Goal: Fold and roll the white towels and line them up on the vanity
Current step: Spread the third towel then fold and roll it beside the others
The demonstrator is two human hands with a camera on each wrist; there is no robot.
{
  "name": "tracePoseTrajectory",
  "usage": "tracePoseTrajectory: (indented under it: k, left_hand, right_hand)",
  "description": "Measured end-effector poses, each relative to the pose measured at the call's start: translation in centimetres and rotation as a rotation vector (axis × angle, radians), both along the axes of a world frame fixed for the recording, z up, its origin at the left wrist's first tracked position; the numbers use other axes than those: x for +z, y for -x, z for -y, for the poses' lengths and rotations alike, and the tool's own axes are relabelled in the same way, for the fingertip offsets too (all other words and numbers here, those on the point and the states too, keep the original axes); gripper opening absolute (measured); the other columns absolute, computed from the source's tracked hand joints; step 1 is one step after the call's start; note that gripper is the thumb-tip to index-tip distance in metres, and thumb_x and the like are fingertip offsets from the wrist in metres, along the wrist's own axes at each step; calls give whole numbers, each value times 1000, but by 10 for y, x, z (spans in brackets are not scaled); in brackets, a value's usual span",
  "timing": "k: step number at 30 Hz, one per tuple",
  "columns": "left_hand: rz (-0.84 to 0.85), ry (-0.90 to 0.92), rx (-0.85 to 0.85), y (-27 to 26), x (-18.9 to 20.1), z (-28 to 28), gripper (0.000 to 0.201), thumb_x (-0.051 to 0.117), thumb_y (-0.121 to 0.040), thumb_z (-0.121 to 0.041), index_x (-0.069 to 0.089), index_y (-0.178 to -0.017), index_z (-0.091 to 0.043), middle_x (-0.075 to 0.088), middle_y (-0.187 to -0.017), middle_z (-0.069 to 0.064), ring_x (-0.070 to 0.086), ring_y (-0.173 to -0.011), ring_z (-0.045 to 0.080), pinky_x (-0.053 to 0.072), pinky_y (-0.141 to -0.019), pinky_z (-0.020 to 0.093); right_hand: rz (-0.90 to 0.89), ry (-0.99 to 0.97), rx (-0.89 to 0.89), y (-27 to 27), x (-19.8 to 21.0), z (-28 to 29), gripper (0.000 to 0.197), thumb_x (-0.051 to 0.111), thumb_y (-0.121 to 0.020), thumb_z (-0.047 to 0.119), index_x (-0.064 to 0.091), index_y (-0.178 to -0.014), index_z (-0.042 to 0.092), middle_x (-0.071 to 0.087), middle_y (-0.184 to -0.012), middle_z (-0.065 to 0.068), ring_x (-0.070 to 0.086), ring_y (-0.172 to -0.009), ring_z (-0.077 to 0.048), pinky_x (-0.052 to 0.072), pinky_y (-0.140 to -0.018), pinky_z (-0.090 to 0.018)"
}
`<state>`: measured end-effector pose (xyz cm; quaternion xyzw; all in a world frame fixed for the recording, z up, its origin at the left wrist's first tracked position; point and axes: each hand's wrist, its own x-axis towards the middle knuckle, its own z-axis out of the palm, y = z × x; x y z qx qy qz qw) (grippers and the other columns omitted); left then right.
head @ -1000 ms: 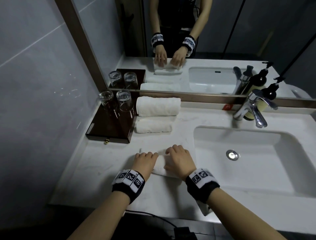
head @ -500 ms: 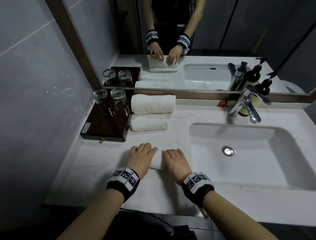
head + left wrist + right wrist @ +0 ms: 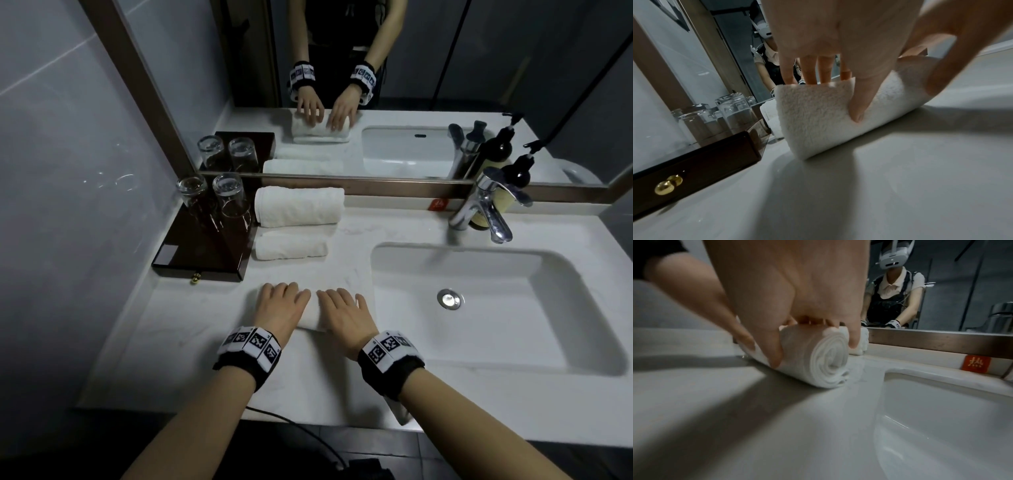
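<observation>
A white towel (image 3: 313, 317) lies partly rolled near the vanity's front edge, left of the sink. A flat stretch of it extends beyond the fingers. My left hand (image 3: 282, 305) presses on the roll's left half and my right hand (image 3: 344, 310) on its right half, fingers laid over the top. In the left wrist view the thumb (image 3: 861, 97) pushes the near side of the roll (image 3: 818, 123). The right wrist view shows the roll's spiral end (image 3: 828, 356). Two finished rolls lie behind: a large one (image 3: 299, 207) by the mirror and a smaller one (image 3: 291, 248) in front of it.
A dark wooden tray (image 3: 191, 253) with two upturned glasses (image 3: 229, 198) stands left of the rolls. The sink basin (image 3: 496, 308) lies to the right, with a chrome faucet (image 3: 486, 209) and dark pump bottles (image 3: 520, 174) behind. The mirror runs along the back. A cable (image 3: 308, 431) hangs below the front edge.
Both hands have pushed the roll away from me toward the mirror. The roll has grown thicker, the flat part ahead shorter. My fingers have gone from curled to laid flat.
</observation>
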<state>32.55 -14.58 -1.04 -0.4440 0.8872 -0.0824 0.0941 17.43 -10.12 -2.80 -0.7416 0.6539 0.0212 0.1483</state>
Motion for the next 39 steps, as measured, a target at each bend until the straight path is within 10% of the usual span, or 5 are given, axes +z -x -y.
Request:
tracePoseTrajectory:
  k: [6, 11, 23, 39]
  left_hand:
    - [50, -115, 27, -1, -15, 8, 73, 57, -77, -5, 25, -142, -15, 35, -146, 6, 30, -136, 27, 15, -114, 46]
    - [-41, 66, -26, -2, -25, -3, 44, 59, -66, -17, 70, -108, -18, 70, -108, 2, 66, -103, 21, 50, -93, 45]
    - [-77, 146, -36, -3, -30, 49, 52, 74, -61, -24, 67, -112, -23, 69, -108, -1, 65, -103, 17, 51, -94, 42]
    - [-94, 165, -2, 22, -33, 127, 30, 52, -81, -19, 62, -109, -27, 66, -104, -5, 63, -100, 16, 48, -96, 41]
  right_hand:
    - [5, 50, -21, 11, -8, -3, 70, 40, -88, 1, 12, -150, 19, 28, -146, -17, 34, -126, -34, 36, -103, -41]
    - [-10, 61, -8, 9, -12, 8, 69, 44, -84, 2, 20, -147, 16, 37, -138, -19, 40, -119, -33, 41, -98, -42]
    - [-54, 84, -61, 6, -13, 55, 60, 38, -91, 8, 21, -148, 19, 38, -140, -16, 40, -120, -32, 37, -99, -42]
    - [-107, 46, -129, 17, -10, 135, 55, 39, -95, 18, 21, -146, 25, 31, -144, -10, 34, -125, -30, 31, -106, -40]
